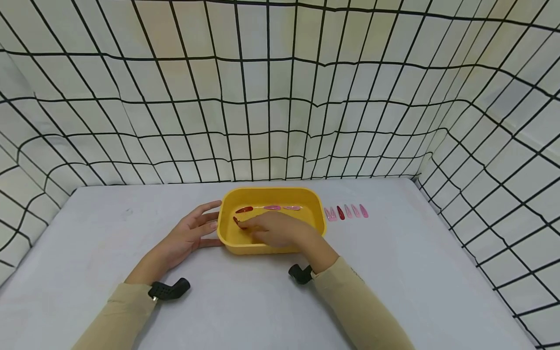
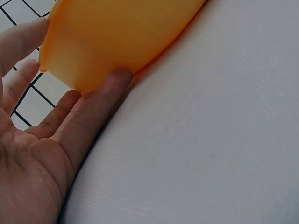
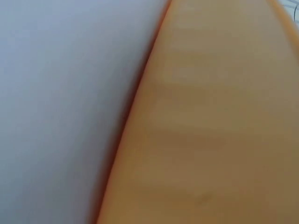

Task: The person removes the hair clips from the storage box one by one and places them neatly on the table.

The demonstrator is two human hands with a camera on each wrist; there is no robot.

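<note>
A yellow tray (image 1: pixel 271 249) stands on the white table. My left hand (image 1: pixel 185 236) lies along its left end, the fingers fairly straight and touching the outer wall; the left wrist view shows these fingers (image 2: pixel 88 121) against the yellow plastic. Reaching over the near rim, my right hand (image 1: pixel 273 228) is inside the tray and pinches a red snap hair clip (image 1: pixel 236 220) at its fingertips, partly hidden by them. Behind it in the tray lie another red hair clip (image 1: pixel 244 210) and two pink ones (image 1: pixel 272 207). The right wrist view has only the tray wall (image 3: pixel 210 116), no hand.
Right of the tray, a row of several hair clips lies on the table (image 1: pixel 245 301): pink ones (image 1: pixel 355 210) with a red one (image 1: pixel 340 212) among them. Black wire grid panels (image 1: pixel 269 97) with white cloth behind them enclose the back and sides.
</note>
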